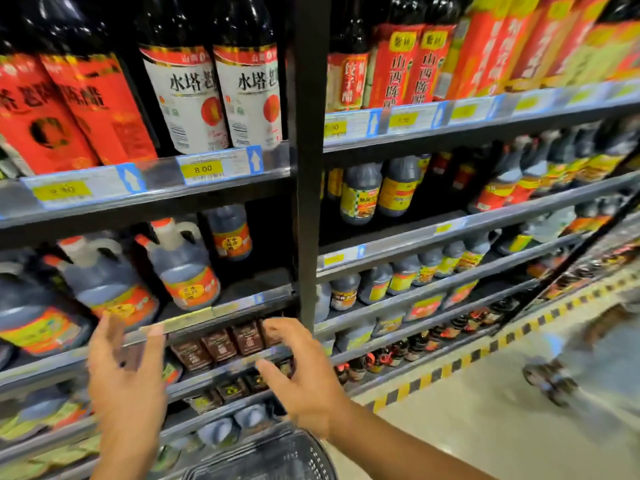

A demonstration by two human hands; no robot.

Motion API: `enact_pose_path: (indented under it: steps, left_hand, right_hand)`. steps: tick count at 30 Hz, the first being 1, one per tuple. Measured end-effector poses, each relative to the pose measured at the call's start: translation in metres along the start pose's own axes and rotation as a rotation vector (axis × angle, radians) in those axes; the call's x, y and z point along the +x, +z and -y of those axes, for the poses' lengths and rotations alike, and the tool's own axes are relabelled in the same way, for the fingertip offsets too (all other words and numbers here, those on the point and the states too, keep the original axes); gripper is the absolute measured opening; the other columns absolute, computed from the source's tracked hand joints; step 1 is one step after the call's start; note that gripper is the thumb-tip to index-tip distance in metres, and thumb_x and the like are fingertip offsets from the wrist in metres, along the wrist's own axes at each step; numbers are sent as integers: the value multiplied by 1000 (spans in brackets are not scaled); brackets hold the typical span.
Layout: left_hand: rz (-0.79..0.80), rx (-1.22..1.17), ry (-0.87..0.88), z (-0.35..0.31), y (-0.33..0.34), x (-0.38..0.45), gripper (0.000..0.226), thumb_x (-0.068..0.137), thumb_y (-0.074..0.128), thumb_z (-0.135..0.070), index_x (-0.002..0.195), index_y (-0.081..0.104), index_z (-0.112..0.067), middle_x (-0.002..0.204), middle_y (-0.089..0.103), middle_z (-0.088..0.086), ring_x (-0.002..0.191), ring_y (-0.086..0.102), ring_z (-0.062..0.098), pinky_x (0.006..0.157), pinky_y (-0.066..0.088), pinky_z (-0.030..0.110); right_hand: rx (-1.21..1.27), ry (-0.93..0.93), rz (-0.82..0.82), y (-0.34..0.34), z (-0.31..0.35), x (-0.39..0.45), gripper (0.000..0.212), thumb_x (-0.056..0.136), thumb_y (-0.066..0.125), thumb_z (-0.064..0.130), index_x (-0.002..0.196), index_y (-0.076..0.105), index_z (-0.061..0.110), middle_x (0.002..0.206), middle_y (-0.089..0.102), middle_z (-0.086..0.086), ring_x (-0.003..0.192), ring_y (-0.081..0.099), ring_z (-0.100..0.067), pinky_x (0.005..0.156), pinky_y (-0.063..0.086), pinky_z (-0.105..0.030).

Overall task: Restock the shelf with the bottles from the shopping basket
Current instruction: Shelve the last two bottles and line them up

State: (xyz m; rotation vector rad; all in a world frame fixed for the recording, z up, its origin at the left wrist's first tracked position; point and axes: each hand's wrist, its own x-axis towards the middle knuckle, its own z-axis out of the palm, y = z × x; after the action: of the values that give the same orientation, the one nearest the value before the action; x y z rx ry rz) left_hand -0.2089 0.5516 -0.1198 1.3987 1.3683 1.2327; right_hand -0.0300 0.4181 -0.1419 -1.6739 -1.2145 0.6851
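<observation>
Both my hands are raised in front of the shelves and hold nothing. My left hand (126,372) has its fingers spread and relaxed, just below the shelf of dark vinegar jugs (183,268) with orange caps and orange labels. My right hand (301,372) is open with loosely bent fingers, in front of a lower shelf of small brown bottles (221,344). The black mesh shopping basket (277,459) shows at the bottom edge, below my hands; what it holds is hidden. There is a gap on the jug shelf (263,282) right of the jugs.
A black upright post (308,161) splits the shelving. Tall dark bottles with white labels (214,95) stand above a yellow price tag (202,169). More bottles fill the right bay. Floor with yellow-black striped tape (450,365) and a blurred wheel (550,379) lie to the right.
</observation>
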Motion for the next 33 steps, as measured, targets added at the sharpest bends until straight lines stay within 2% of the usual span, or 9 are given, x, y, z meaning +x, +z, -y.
enact_pose_path:
  steps: [4,11,17,19,22,24,26,29,33]
  left_hand:
    - [343,0,160,-23,31,-69,29,96,66,-23,116,67,-43,136,60,-6,125,62,9,115,47,41]
    - [690,-16,313,-100,153,-123,36,91,62,-45,126,65,-36,135,58,-19,130,60,8,110,47,32]
    - [409,-25,121,-115,311,-91,48,97,76,-23,140,55,-21,148,54,-2,136,51,8,111,44,27]
    - [290,33,71,-120,349,-65,57,93,80,-31,139,52,-12,141,55,3,131,53,16,112,46,37]
    - [182,202,-17,-127,386,-34,47,87,83,-34,117,61,-5,109,63,8,110,65,34,87,52,44]
    - [150,203,-5,-131,403,-22,51,82,85,-29,124,64,-10,114,69,7,109,68,31,85,53,41]
    - [151,212,30,-132,419,-12,72,79,86,-31,143,54,-17,136,68,7,122,66,31,98,53,39]
    - [123,279,-2,-129,439,-5,79,82,87,-26,149,45,-15,146,62,14,130,61,38,105,51,44]
    - [86,332,-13,-119,443,0,74,81,89,-31,141,50,-12,140,66,15,126,64,42,103,54,50]
  right_hand:
    - [77,128,-378,-77,-40,-30,32,101,70,33,131,59,36,122,64,23,119,62,-4,100,53,-40]
    - [39,107,-589,-225,-75,32,45,103,68,32,144,51,25,144,56,6,133,54,-11,109,48,-37]
    - [-79,43,-513,-311,-98,128,51,94,78,29,137,54,15,132,55,-1,121,55,-16,101,47,-34]
    - [-162,46,-498,-329,-101,158,43,89,80,27,120,59,5,118,59,-10,108,57,-23,90,49,-38]
    - [-171,124,-406,-343,-104,193,21,84,77,10,79,57,6,79,59,-12,79,57,-31,70,45,-40]
    - [-46,127,-324,-343,-112,215,26,82,76,3,103,61,5,96,68,-12,90,64,-30,77,49,-35]
    - [59,140,-267,-341,-118,231,67,76,81,21,136,52,11,128,68,-6,109,65,-22,92,52,-30]
    - [-75,161,-203,-334,-138,252,82,71,78,53,139,49,18,140,65,-4,126,64,-26,103,48,-30]
    - [-214,186,-195,-332,-152,260,76,82,84,45,143,49,17,145,61,-8,129,61,-31,101,47,-32]
